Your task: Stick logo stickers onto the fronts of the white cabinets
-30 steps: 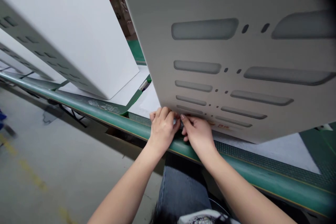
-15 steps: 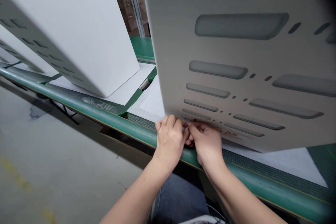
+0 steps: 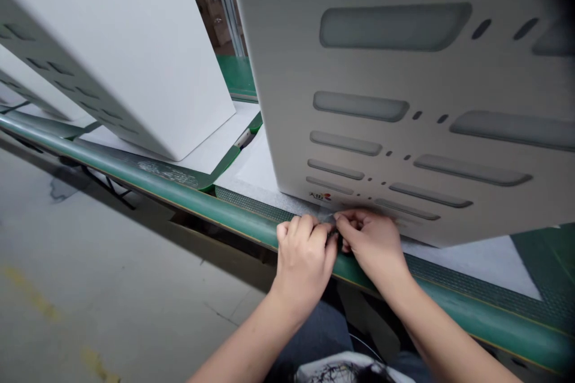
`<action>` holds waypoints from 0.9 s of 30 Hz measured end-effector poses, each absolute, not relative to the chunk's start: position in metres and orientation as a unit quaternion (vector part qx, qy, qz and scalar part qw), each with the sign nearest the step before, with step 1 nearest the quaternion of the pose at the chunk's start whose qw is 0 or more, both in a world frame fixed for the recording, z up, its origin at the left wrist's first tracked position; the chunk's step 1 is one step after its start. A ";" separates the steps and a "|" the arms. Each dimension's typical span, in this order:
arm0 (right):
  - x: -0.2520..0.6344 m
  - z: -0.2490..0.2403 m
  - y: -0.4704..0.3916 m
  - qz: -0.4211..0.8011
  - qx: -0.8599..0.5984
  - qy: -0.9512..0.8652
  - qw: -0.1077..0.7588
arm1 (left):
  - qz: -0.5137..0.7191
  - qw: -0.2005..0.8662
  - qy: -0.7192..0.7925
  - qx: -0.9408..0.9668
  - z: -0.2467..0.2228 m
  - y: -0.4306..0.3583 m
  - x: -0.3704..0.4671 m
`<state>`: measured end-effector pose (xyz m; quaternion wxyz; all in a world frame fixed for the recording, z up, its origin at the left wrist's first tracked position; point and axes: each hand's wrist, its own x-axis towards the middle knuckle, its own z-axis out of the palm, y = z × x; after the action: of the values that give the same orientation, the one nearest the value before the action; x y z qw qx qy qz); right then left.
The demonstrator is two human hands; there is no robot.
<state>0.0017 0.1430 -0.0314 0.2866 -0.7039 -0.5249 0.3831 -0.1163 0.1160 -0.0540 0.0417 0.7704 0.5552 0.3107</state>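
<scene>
A tall white metal cabinet [image 3: 287, 72] with rows of slot-shaped recesses stands in front of me. Low on its face, towards the left corner, is a small colourful logo [image 3: 320, 196]. Just below and to the right of that logo, my left hand [image 3: 305, 251] and my right hand [image 3: 375, 242] are together over the edge of the conveyor. Both have curled, pinching fingers. Between the fingertips shows a bit of thin clear film [image 3: 330, 218]; most of it is hidden by the fingers.
The cabinet stands on a white sheet [image 3: 503, 260] on a green conveyor [image 3: 233, 215] with a rounded front rail. Another white cabinet [image 3: 148, 42] stands to the left, with more beyond it. Grey floor [image 3: 135, 287] lies below.
Both hands have moved down and right, away from the cabinet's face. The logo, mostly covered before, now shows. The view has shifted slightly.
</scene>
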 end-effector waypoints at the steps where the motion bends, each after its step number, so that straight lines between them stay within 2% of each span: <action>1: 0.005 -0.031 0.142 0.378 -0.705 -0.531 0.279 | 0.313 0.047 0.551 0.772 -0.054 0.113 -0.116; 9: 0.025 -0.027 0.132 0.387 -0.692 -0.548 0.266 | 0.329 0.067 0.534 0.776 -0.056 0.106 -0.112; 20: 0.072 -0.020 0.073 0.467 -0.685 -0.491 0.268 | 0.315 0.097 0.383 0.863 -0.054 0.091 -0.077; 27: 0.101 -0.022 0.039 0.467 -0.687 -0.467 0.303 | 0.325 0.100 0.332 0.880 -0.051 0.070 -0.062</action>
<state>0.1012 0.0395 -0.0224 0.3035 -0.6874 -0.4666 0.4665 -0.0623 0.0699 -0.0507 0.0997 0.8798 0.3322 0.3249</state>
